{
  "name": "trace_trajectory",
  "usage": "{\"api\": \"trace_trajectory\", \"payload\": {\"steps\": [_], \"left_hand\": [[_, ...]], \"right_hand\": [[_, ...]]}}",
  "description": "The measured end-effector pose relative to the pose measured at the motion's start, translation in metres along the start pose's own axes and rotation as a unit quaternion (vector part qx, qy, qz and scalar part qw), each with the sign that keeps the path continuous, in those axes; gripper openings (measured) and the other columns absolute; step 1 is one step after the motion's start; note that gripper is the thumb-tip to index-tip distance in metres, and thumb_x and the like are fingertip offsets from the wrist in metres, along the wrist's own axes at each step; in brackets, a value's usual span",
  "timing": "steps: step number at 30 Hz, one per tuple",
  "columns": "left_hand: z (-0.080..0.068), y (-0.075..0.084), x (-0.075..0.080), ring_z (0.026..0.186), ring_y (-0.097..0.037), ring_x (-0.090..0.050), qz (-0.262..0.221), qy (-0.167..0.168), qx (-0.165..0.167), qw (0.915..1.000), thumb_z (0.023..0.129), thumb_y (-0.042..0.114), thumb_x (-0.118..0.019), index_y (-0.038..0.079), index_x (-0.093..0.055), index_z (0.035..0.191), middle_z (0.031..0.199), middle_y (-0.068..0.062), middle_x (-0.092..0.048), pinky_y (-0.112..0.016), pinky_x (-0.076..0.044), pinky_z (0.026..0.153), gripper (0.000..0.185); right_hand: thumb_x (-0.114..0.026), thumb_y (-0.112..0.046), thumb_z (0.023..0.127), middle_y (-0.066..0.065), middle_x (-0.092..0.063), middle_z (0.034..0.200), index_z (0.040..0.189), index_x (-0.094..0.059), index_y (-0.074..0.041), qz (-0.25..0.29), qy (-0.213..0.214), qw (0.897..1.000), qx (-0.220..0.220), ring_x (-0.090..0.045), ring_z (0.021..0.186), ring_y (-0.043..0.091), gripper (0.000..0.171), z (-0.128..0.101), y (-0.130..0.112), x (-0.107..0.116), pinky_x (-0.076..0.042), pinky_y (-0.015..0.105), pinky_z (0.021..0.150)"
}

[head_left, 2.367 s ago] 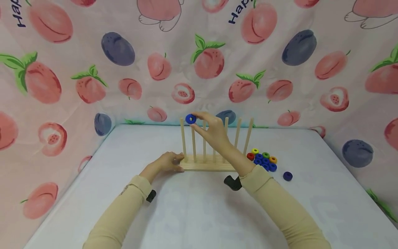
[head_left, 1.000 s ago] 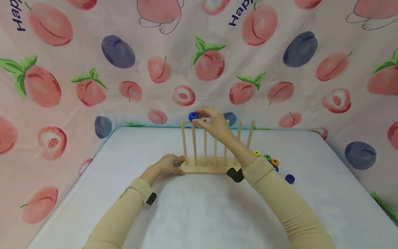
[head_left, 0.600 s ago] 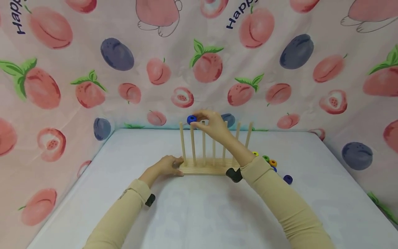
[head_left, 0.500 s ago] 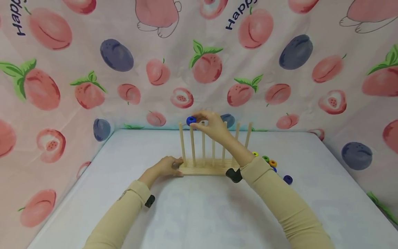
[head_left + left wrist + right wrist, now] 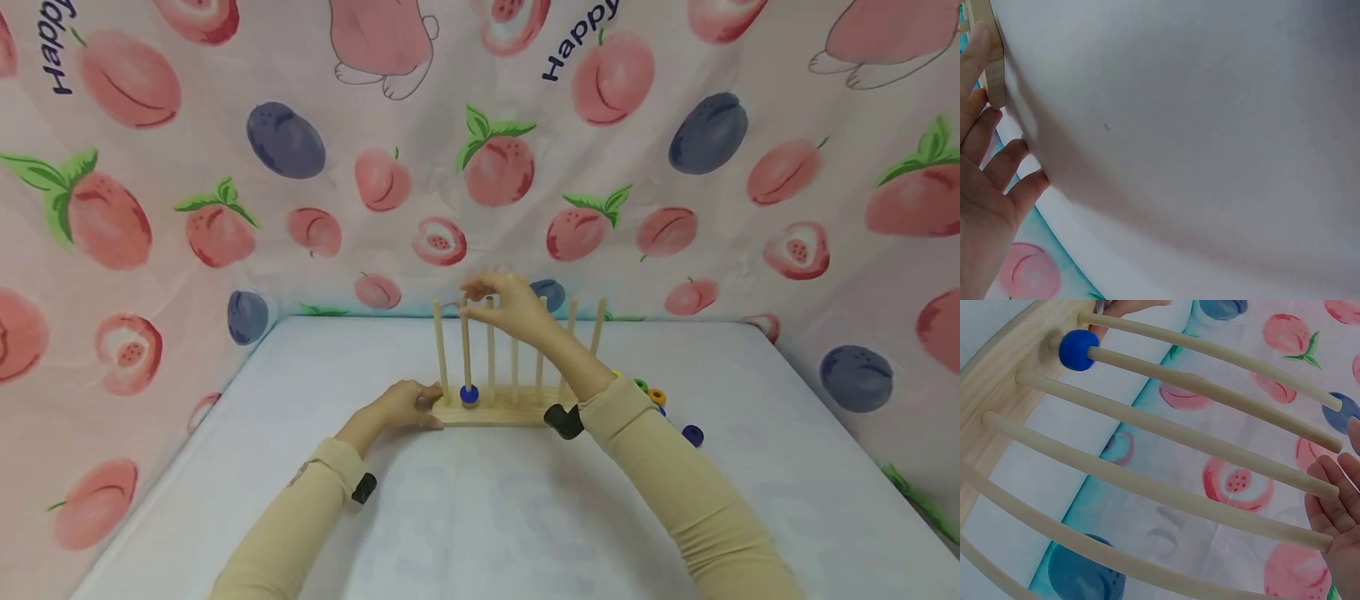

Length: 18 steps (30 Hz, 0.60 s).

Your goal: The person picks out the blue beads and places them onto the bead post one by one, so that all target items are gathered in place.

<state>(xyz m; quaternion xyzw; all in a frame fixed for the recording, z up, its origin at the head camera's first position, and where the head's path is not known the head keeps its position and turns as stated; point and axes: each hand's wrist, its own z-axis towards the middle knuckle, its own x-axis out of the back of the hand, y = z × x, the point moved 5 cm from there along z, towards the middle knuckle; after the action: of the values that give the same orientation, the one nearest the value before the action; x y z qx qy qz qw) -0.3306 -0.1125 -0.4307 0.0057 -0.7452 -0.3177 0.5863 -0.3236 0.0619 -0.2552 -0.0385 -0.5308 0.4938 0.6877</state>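
Observation:
A wooden rack [image 5: 495, 413] with several upright pegs stands mid-table. A blue ring [image 5: 469, 394] sits at the bottom of the second peg from the left, against the base; the right wrist view shows the same ring [image 5: 1077, 350] low on its peg. My right hand [image 5: 510, 308] hovers at the peg tops with relaxed fingers [image 5: 1341, 512] and holds nothing. My left hand [image 5: 405, 404] rests against the left end of the rack base [image 5: 994, 75], fingers straight [image 5: 997, 169].
Loose rings lie right of the rack, partly hidden by my right forearm: yellow [image 5: 617, 374], green [image 5: 641, 385], orange [image 5: 657, 396]. A dark blue ring [image 5: 692, 434] lies apart, nearer me. Fruit-print cloth walls surround the white table [image 5: 480, 517].
The blue ring left my right hand's fingers at the top of the second peg and slid down to the base. The left hand stayed on the rack.

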Motion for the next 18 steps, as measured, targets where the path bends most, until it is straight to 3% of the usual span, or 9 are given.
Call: {"api": "trace_trajectory", "payload": {"steps": [11,18], "left_hand": [[0.0015,-0.0011,-0.0019,0.121,-0.032,-0.041,0.002,0.001,0.007,1.0,0.067,0.035,-0.074,0.014,-0.054,0.121,0.131,-0.005,-0.046,-0.049,-0.027,0.103,0.062],[0.0017,-0.0003,0.0,0.121,-0.033,-0.041,0.001,-0.005,0.013,0.9999,0.066,0.035,-0.074,0.015,-0.054,0.121,0.131,-0.004,-0.046,-0.049,-0.028,0.103,0.062]], "right_hand": [[-0.067,-0.023,0.077,0.009,-0.064,0.098,0.109,-0.06,-0.005,-0.033,-0.015,0.999,-0.004,-0.059,0.093,0.02,0.037,-0.001,-0.0028,0.0008,-0.049,0.035,0.082],[-0.067,-0.023,0.077,0.01,-0.063,0.1,0.11,-0.059,-0.006,-0.009,-0.005,1.0,-0.011,-0.059,0.096,0.019,0.038,0.0004,0.0008,0.0016,-0.049,0.034,0.085]]}}
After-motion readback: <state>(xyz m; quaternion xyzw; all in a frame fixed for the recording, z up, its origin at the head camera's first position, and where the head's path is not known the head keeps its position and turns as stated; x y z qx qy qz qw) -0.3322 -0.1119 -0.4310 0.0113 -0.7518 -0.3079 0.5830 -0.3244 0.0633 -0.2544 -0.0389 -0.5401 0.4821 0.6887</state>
